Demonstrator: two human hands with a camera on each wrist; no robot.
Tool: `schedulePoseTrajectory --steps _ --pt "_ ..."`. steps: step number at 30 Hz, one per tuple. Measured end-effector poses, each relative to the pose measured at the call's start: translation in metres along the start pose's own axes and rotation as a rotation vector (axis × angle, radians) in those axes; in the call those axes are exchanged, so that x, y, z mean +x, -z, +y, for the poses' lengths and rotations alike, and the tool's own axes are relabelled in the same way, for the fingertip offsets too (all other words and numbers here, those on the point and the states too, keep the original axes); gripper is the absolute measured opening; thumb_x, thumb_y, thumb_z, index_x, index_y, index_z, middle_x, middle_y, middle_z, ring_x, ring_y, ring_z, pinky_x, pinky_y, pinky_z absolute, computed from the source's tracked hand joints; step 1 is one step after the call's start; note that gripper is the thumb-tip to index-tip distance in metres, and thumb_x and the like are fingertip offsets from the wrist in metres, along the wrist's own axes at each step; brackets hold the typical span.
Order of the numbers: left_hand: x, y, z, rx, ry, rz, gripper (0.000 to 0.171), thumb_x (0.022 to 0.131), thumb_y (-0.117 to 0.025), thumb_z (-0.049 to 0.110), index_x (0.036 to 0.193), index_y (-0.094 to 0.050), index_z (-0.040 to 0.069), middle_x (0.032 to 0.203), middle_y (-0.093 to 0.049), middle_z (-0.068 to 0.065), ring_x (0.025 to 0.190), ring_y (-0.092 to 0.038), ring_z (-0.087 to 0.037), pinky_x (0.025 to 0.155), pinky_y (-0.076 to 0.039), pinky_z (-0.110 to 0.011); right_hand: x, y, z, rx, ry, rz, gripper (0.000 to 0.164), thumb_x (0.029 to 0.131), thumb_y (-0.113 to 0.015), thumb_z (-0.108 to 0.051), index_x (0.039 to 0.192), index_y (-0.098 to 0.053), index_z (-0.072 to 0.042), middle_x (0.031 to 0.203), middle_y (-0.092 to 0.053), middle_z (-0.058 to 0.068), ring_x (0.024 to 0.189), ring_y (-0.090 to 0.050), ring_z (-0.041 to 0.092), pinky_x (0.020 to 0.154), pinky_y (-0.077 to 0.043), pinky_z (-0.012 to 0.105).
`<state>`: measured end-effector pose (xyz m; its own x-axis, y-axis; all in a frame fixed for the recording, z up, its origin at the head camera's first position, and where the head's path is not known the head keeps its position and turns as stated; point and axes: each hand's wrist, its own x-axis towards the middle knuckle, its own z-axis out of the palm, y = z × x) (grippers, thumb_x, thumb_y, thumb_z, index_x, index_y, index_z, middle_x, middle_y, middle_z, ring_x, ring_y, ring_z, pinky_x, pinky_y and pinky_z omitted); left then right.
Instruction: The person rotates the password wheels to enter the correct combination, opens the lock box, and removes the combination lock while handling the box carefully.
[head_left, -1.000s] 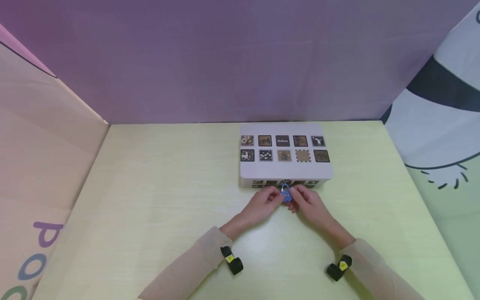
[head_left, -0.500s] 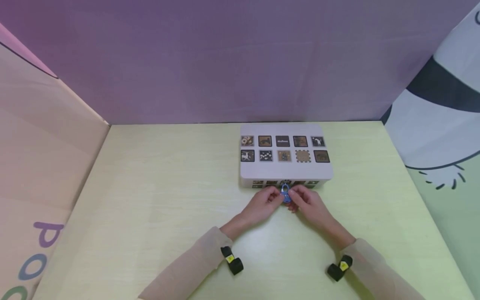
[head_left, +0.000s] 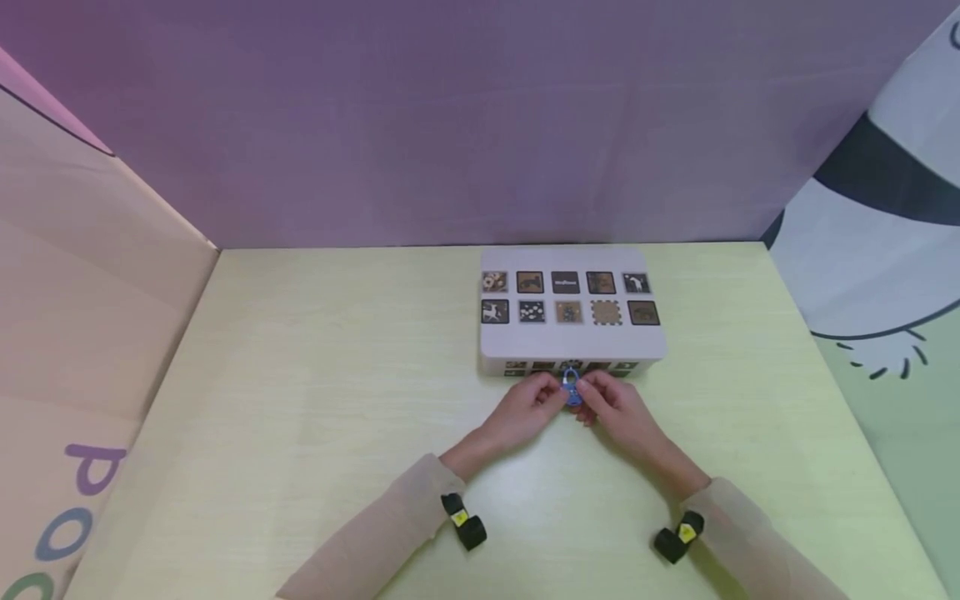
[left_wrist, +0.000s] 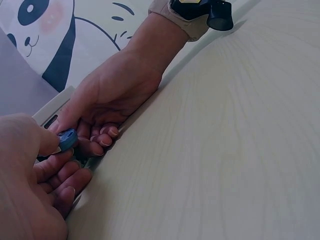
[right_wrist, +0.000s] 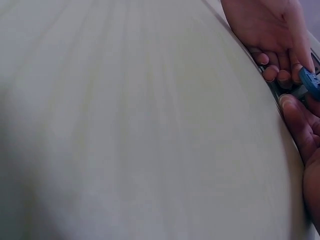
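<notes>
Head: at front of white box (head_left: 574, 340), holding blue padlock (head_left: 573, 397) between curled left hand (head_left: 527, 408) and curled right hand (head_left: 617, 412). Left wrist: pinching padlock from either side, just before box. Right wrist: gripping padlock, partly cropped.

Cartoon panels (head_left: 885, 258) around a table (head_left: 315, 367) show a booth (head_left: 450, 125).

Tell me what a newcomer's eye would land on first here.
Probably the small blue padlock, pinched between the left hand and right hand at the front of the white box. Next, perhaps, the two rows of picture squares on the box's top, then the purple wall behind the table.
</notes>
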<state>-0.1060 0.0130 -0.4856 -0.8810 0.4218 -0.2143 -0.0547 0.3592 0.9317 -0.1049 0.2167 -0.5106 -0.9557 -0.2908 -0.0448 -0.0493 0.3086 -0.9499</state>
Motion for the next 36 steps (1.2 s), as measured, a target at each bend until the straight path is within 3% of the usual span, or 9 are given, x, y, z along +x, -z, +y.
schedulePoseTrajectory --steps 20,36 --pt "-0.0011 0.001 0.0014 -0.014 0.0 -0.003 0.025 0.106 -0.055 0.033 0.109 -0.065 0.011 0.101 -0.064 0.0 0.09 -0.058 -0.01 0.08 -0.052 -0.026 -0.0013 0.0003 -0.0027 0.032 -0.009 0.019 0.028 0.111 -0.045 -0.013 0.105 -0.061 0.009 0.082 -0.066 0.015 0.068 -0.063 0.014 0.063 -0.059 0.029" --pt "-0.0023 0.0014 0.0021 -0.021 0.01 -0.009 0.026 0.107 -0.055 0.035 0.11 -0.065 0.011 0.102 -0.063 0.0 0.091 -0.058 -0.01 0.08 -0.052 -0.027 -0.0016 0.0032 0.0004 0.038 0.043 -0.029 0.017 0.107 -0.052 -0.006 0.107 -0.06 0.009 0.087 -0.069 0.018 0.071 -0.066 0.013 0.065 -0.06 0.028"
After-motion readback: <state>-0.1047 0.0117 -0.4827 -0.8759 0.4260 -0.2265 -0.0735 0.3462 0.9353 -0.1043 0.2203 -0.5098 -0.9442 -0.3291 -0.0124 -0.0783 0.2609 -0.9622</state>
